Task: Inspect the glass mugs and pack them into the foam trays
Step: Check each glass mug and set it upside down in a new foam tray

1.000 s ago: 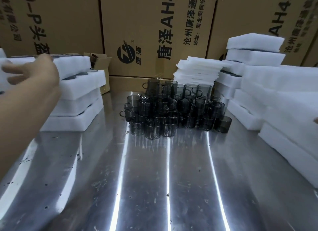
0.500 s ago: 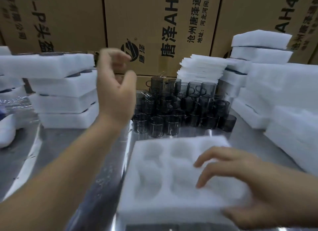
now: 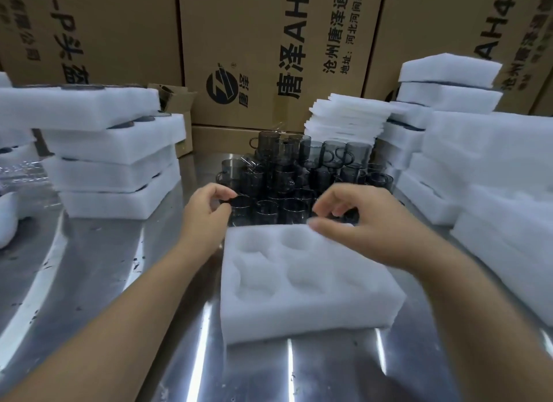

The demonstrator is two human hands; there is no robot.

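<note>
Reaching just behind the empty foam tray (image 3: 299, 312), the left hand (image 3: 206, 219) curls at the rim of a front-row grey glass mug (image 3: 244, 211) (grip unclear). The right hand (image 3: 368, 225) hovers there too, loosely curled and empty. Lift straight up, clear of the neighbouring mugs (image 3: 314, 162).

A white foam tray (image 3: 299, 309) with empty round pockets lies on the steel table (image 3: 101, 270). Just behind it stands a stacked cluster of smoky grey glass mugs (image 3: 302, 165). The left hand (image 3: 206, 216) curls its fingertips at the rim of the front-left mug (image 3: 244, 213). The right hand (image 3: 365, 225) hovers with bent fingers over the front-right mugs, and whether it grips one is unclear. Foam tray stacks (image 3: 113, 162) flank both sides, and printed cardboard cartons (image 3: 269, 42) stand behind.
</note>
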